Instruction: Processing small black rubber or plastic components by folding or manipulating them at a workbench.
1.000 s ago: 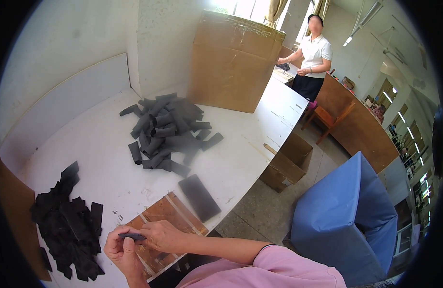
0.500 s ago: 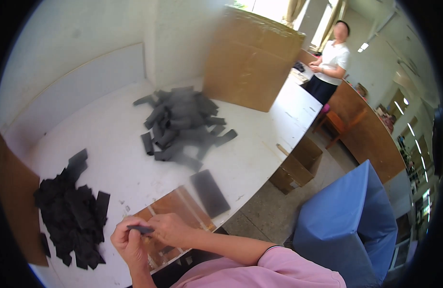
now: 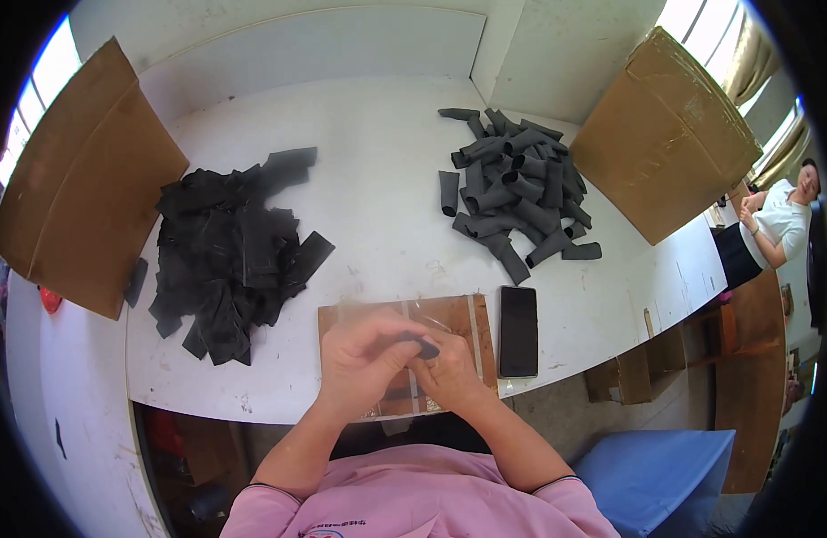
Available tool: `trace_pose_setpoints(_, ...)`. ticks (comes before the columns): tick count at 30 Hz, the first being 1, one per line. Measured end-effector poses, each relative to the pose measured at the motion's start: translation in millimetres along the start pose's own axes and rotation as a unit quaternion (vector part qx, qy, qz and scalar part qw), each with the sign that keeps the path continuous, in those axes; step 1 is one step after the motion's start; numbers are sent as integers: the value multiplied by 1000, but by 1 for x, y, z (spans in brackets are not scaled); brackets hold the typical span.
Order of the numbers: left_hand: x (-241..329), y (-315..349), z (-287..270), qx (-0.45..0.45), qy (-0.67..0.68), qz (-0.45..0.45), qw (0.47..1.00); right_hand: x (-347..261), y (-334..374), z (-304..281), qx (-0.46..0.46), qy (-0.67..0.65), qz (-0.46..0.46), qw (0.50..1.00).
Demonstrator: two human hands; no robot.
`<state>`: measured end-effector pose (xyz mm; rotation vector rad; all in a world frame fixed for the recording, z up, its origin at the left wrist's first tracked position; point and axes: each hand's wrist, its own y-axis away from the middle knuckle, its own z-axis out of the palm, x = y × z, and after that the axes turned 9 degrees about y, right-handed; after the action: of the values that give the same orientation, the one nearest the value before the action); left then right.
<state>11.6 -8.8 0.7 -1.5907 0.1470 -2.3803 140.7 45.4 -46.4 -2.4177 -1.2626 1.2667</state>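
Observation:
Both hands meet above a brown board (image 3: 481, 309) banded with clear tape at the table's front edge. Between them is a small dark fabric piece (image 3: 424, 346), curled or folded, mostly hidden by fingers. My left hand (image 3: 355, 359) pinches it from the left, its fingers slightly blurred. My right hand (image 3: 451, 372) closes on it from the right. Left of the board lies a heap of flat black fabric pieces (image 3: 221, 260). Farther off on the right rests a pile of dark grey fabric tubes (image 3: 521, 193), several with open ends showing.
A black phone (image 3: 518, 332) lies just right of the board. Cardboard panels stand at the left (image 3: 91, 179) and back right (image 3: 665, 134) of the white table (image 3: 369, 206). Beyond the right edge are a blue bin (image 3: 651, 471), a cardboard box (image 3: 642, 368) and a standing person (image 3: 777, 224).
The view has swung left and levelled, so the whole table and both forearms show. My hands remain together on the dark fabric piece over the board.

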Motion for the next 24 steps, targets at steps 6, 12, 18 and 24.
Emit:
trace_pose_setpoints(6,0,0,3,-9,54,50,997,-9,0,-13,-13,41,8,999)
trace_pose_setpoints(12,6,-3,1,75,191,115,972,-27,-19,-29,4,83,-20,996)
trace_pose_setpoints(18,-5,1,-9,122,243,81,959,-10,-11,-9,14,80,-32,996)
trace_pose_setpoints(24,13,-2,-5,97,117,73,986,-11,-5,-7,29,88,-18,996)
